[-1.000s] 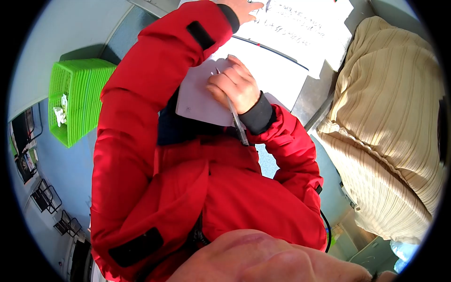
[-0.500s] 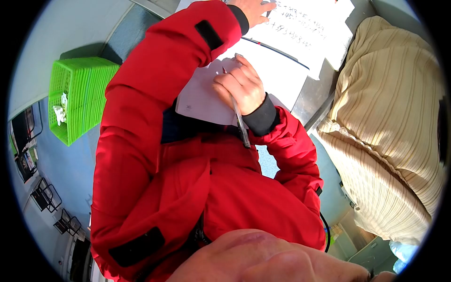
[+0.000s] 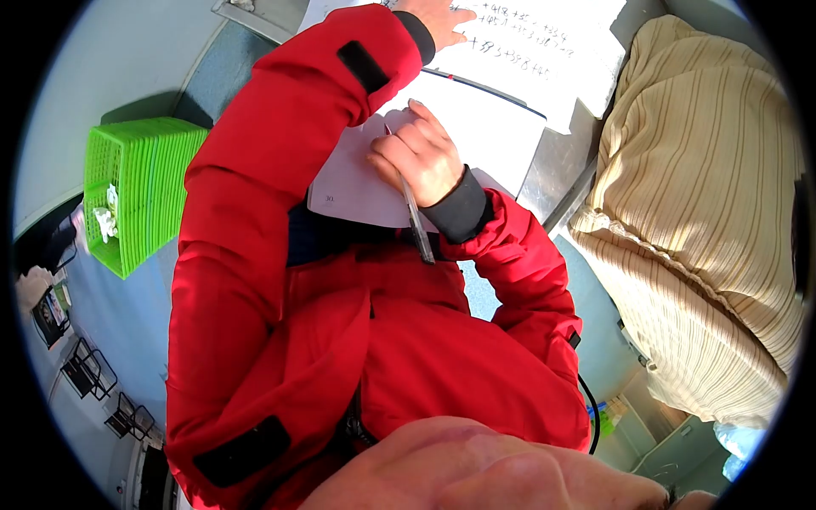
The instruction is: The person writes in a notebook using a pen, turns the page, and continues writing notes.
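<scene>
My left hand (image 3: 438,21) lies with its fingers spread on the left part of white sheets (image 3: 544,51) covered in handwritten figures. Below those sheets is an open notebook (image 3: 501,127) with mostly blank pages. Over its lower part, my right hand (image 3: 421,160) is closed around a pen (image 3: 416,223). The pen's reddish tip points up and left, and its dark end points down toward my red jacket. Whether the tip touches the page cannot be made out.
A stack of green baskets (image 3: 149,191) with crumpled white paper inside stands at the left. Striped beige fabric (image 3: 705,144) covers something bulky at the right. Black-framed chairs (image 3: 89,370) show at the lower left. A metal surface (image 3: 557,170) borders the notebook.
The view has shifted slightly. Both hands appear a little further left than half a second ago, and more handwriting shows beside my left hand. A pale shape has come in at the far left.
</scene>
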Available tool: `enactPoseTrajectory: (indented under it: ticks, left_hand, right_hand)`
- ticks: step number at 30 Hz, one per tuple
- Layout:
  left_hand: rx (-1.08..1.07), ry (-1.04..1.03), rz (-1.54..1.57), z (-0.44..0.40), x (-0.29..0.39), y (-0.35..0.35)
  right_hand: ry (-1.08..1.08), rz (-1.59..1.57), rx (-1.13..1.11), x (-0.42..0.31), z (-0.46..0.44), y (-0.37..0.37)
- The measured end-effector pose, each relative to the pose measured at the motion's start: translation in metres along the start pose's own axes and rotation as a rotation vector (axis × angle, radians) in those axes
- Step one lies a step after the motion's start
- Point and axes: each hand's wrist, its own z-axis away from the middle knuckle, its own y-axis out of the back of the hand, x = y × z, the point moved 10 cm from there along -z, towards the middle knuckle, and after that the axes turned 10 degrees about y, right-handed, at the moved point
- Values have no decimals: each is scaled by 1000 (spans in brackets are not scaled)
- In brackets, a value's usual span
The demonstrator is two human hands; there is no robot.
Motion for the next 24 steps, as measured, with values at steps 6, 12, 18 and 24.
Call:
enactPoseTrajectory:
  ticks: [6,12,18,24]
  left_hand:
    - [258,-46,-49,3,6,-2]
    - [104,-72,41,-8,14,-19]
    - [-8,-66,313,-7,28,-1]
    - [58,-94,204,-13,46,-4]
  right_hand:
    - [2,11,28,1,1,3]
    - [0,6,48,0,2,6]
    - [-19,21,26,0,9,17]
    - [-21,21,8,5,11,17]
